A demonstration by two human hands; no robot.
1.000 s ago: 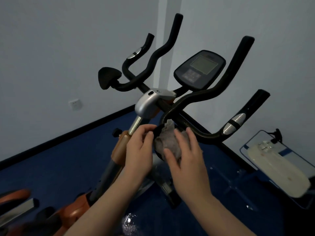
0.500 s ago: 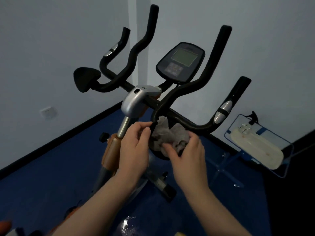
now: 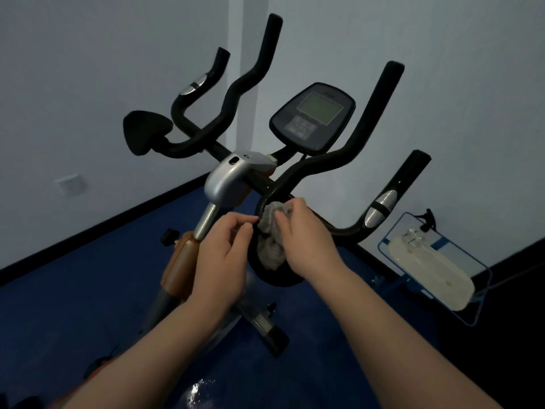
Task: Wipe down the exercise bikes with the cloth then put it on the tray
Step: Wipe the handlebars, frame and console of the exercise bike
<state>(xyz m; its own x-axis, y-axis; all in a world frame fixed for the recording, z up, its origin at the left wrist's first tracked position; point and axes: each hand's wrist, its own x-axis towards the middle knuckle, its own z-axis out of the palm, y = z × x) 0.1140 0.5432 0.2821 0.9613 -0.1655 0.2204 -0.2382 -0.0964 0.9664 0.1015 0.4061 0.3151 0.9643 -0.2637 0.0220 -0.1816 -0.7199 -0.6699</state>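
Observation:
An exercise bike (image 3: 227, 184) with black handlebars (image 3: 324, 166) and a display console (image 3: 312, 116) stands in front of me. A crumpled grey cloth (image 3: 269, 243) lies bunched against the near black elbow pad (image 3: 277, 278) and the handlebar loop. My right hand (image 3: 306, 240) grips the cloth from the right, fingers curled over its top. My left hand (image 3: 224, 249) pinches the cloth's left edge beside the pad. A white tray (image 3: 430, 273) rests on a blue-framed stand at the right.
The bike's silver stem and orange frame (image 3: 182, 261) drop to a blue floor (image 3: 73, 290). White walls meet in a corner behind the bike. A wall socket (image 3: 69, 184) sits low at left. The bike's foot bar (image 3: 271, 329) lies below my hands.
My right hand has moved up and left over the cloth, bunching it tighter against the handlebar loop. The view has shifted slightly; my left hand stays at the cloth's left edge.

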